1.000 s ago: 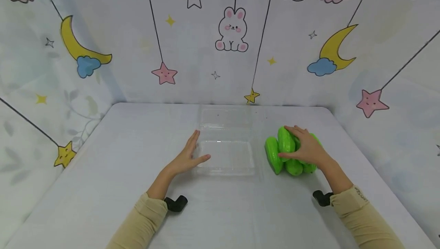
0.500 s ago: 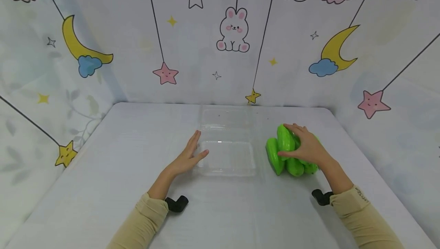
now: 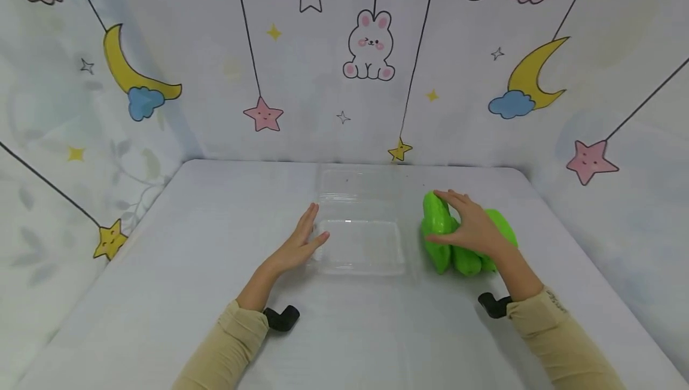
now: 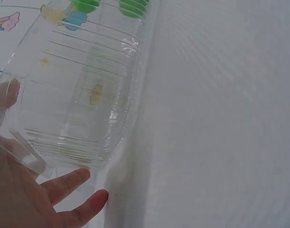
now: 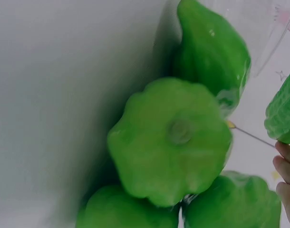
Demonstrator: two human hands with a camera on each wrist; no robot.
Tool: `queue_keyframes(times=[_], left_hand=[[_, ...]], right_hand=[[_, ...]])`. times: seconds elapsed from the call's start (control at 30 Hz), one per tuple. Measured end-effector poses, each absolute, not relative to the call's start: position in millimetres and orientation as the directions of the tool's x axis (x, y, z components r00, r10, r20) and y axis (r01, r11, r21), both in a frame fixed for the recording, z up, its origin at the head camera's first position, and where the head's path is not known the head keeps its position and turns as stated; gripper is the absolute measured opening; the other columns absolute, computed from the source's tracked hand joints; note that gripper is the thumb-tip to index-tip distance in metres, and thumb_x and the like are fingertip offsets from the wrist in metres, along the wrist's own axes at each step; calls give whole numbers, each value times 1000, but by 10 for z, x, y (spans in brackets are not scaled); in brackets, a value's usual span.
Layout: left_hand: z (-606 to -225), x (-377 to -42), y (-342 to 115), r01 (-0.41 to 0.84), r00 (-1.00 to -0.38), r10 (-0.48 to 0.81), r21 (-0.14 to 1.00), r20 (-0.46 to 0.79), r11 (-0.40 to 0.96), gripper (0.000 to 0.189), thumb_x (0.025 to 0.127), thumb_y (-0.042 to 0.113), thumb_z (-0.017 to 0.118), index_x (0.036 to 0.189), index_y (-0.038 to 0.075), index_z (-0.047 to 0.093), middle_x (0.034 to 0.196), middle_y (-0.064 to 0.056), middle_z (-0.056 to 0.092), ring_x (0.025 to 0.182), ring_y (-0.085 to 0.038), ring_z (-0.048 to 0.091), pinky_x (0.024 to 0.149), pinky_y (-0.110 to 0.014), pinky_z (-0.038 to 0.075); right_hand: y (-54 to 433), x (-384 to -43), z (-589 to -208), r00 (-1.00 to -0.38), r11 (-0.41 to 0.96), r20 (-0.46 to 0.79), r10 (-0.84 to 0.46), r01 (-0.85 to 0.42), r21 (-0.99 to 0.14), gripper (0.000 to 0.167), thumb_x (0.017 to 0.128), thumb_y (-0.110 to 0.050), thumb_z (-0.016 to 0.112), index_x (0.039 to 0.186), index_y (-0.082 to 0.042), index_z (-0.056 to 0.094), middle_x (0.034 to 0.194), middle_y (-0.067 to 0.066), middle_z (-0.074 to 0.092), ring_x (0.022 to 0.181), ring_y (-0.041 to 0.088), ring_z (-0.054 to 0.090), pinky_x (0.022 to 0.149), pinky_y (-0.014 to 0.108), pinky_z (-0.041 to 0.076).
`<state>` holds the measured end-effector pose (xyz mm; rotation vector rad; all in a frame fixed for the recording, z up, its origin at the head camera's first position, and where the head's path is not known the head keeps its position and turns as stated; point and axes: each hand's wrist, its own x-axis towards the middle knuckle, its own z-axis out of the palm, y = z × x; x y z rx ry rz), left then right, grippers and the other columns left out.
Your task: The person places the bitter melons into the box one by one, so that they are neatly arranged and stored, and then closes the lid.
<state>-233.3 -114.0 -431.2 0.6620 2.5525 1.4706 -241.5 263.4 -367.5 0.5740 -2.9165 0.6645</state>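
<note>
My right hand [image 3: 473, 228] pinches a glossy green lobed gourd [image 3: 437, 216] between thumb and fingers, raised over the left side of a pile. Several more green gourds [image 5: 169, 137] lie bunched under and beside that hand; in the right wrist view one shows its round stem end. Left of the pile sits a clear plastic box [image 3: 359, 271] with its lid [image 3: 356, 182] folded back. My left hand [image 3: 295, 249] lies against the box's left side with fingers and thumb spread. Through the clear plastic in the left wrist view, part of that hand shows.
A white table [image 3: 344, 330] bears everything, with a patterned curtain [image 3: 323, 67] rising behind its far edge and along both sides. Each wrist carries a black camera mount [image 3: 282, 318] just past the sleeve.
My right hand has lifted the gourd and shifted left with it, so it now overlaps the leftmost gourd in the head view. My left hand stays at the box.
</note>
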Motion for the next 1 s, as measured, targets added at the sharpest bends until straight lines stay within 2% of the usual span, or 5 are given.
queue_keyframes(times=[0.3,0.47,0.6,0.67,1.0], left_hand=[[-4297,-2341,-1152,309,-902,422,822,93,478,76,96,40,44,148,14,-5,153,-4,-10,139,-22,-3,108,-47,12],[-4287,-2334,-1156,313,-904,415,823,105,474,76,96,39,44,148,13,-5,153,-8,-9,138,-26,-2,108,-51,10],[-4306,-2334,-1154,306,-903,417,838,105,451,76,96,37,44,147,13,-6,152,-11,-10,137,-33,7,106,-53,13],[-4314,-2332,-1148,296,-904,418,838,91,458,75,96,39,43,147,14,-7,152,-9,-11,137,-33,9,107,-52,13],[-4313,-2330,-1145,304,-902,425,816,80,491,71,98,39,38,147,16,-7,152,-3,-11,138,-24,-3,108,-50,9]], right_hand=[[2457,-2415,-3641,-911,823,184,-370,-413,-391,99,63,-56,76,142,-15,33,143,20,32,130,44,24,93,67,26],[2350,-2414,-3614,-902,810,190,-388,-432,-396,98,63,-57,75,142,-15,34,142,19,33,129,42,27,92,66,28],[2276,-2420,-3640,-904,809,178,-389,-428,-404,98,63,-61,73,142,-19,33,143,16,34,130,41,27,91,66,28],[2247,-2414,-3665,-903,803,174,-394,-430,-413,98,62,-62,73,142,-20,34,143,16,33,130,40,26,92,66,29],[2087,-2377,-3741,-886,767,194,-420,-461,-446,98,63,-57,76,142,-16,35,141,18,35,129,41,28,93,64,29]])
